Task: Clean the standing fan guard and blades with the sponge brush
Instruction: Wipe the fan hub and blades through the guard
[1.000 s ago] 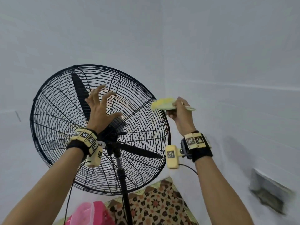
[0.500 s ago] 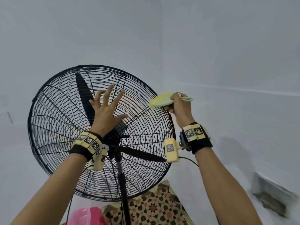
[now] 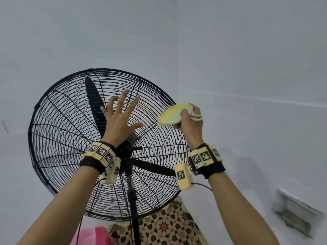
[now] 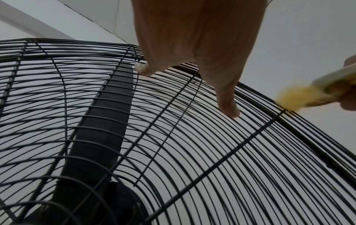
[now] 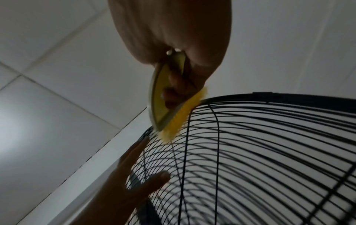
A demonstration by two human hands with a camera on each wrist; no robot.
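My left hand [image 3: 118, 119] presses spread fingers on the fan guard [image 3: 67, 138] while my right hand [image 3: 190, 121] grips the sponge brush [image 3: 170, 114] against its rim.

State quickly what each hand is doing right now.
Left hand: open, fingers spread against the fan guard.
Right hand: grips the sponge brush.

Both forearms reach up and away, each wrist strapped with a marker band. The left hand [image 3: 118, 119] is spread flat, fingers straight and splayed; to its right, the right hand [image 3: 190, 121] is curled tight, knuckles facing outward.
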